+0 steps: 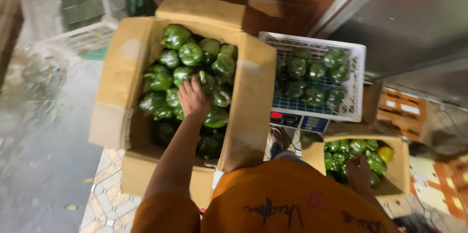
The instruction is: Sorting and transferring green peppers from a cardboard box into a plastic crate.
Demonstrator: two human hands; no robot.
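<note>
Large cardboard box [122, 67]: flaps open, standing on a patterned tiled floor [105, 199]; filled with green bell peppers [190, 53], heaped to the rim at the far side

Left hand [193, 97]: palm down, fingers spread and curled over the peppers near the box's middle, touching them; whether one is gripped cannot be told

Small cardboard box [397, 164]: at the right, also open; holds green peppers and one yellowish pepper [385, 153] at its far right corner

Right hand [359, 172]: down inside the small box, resting on the peppers; blurred, so its grip cannot be told

White plastic crate [351, 62]: between the boxes, further off; holds green peppers, sits on a scale with a lit display [298, 121]

Orange garment [287, 199]: worn by the person, foreground
</note>
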